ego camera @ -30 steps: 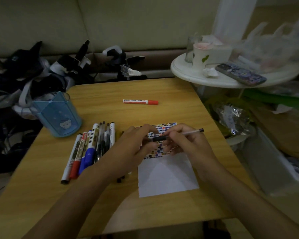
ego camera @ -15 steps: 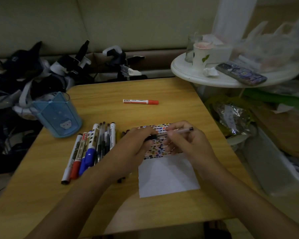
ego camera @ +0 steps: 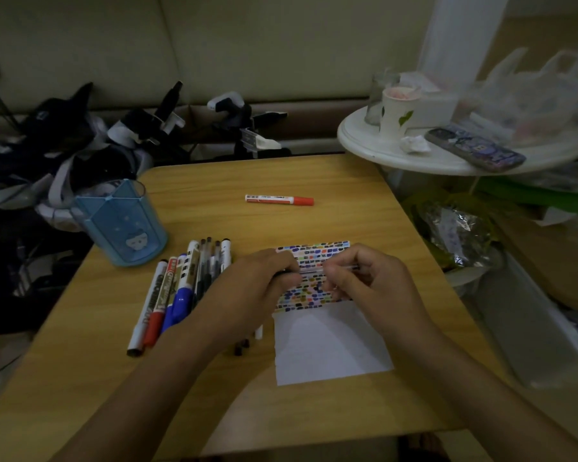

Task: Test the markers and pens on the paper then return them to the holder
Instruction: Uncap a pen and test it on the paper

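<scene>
A thin clear pen [ego camera: 314,270] lies level between both hands above the paper [ego camera: 331,341], whose top part is filled with coloured marks. My left hand [ego camera: 257,288] pinches the pen's dark left end, its cap by the look of it. My right hand [ego camera: 364,281] grips the barrel. Several markers and pens [ego camera: 181,288] lie in a row left of the paper, partly hidden under my left forearm. A red-capped marker [ego camera: 279,199] lies alone farther back. The blue holder [ego camera: 121,221] stands at the table's left edge.
The wooden table [ego camera: 214,395] ends close on the right, where a white round side table [ego camera: 464,155] carries a paper cup [ego camera: 399,110], a phone [ego camera: 474,148] and plastic bags. Dark bags and straps [ego camera: 64,145] pile up behind the holder at the back left.
The pen has slid left through my right hand toward my left hand, so less of its barrel sticks out to the right. The two hands have come closer together.
</scene>
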### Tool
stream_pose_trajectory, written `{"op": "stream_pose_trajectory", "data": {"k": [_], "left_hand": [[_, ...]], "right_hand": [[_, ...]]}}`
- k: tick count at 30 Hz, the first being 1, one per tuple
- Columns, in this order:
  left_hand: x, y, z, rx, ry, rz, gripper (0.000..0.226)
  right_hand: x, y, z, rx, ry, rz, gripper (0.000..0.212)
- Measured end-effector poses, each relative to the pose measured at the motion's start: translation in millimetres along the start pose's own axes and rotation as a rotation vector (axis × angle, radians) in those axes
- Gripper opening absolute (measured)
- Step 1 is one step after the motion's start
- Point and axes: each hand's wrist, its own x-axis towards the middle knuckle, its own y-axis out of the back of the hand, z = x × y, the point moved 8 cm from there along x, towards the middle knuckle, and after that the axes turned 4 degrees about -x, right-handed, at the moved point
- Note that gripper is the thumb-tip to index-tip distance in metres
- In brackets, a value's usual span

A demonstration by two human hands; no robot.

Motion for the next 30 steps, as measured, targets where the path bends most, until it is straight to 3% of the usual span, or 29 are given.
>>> {"op": "stream_pose_trajectory", "data": {"k": [23, 30], "left_hand": [[-4.2, 1.6, -7.3, 0.054, 0.025, -0.032, 0.014], [-11.5, 17.7, -7.5, 0.055, 0.019, 0.008, 0.036]], "right_hand": [[0.6, -3.7, -14.8, -0.300, 0.155, 0.044, 0.019], [6.6, -2.8, -12.9, -0.188, 0.085, 0.037, 0.030]]}}
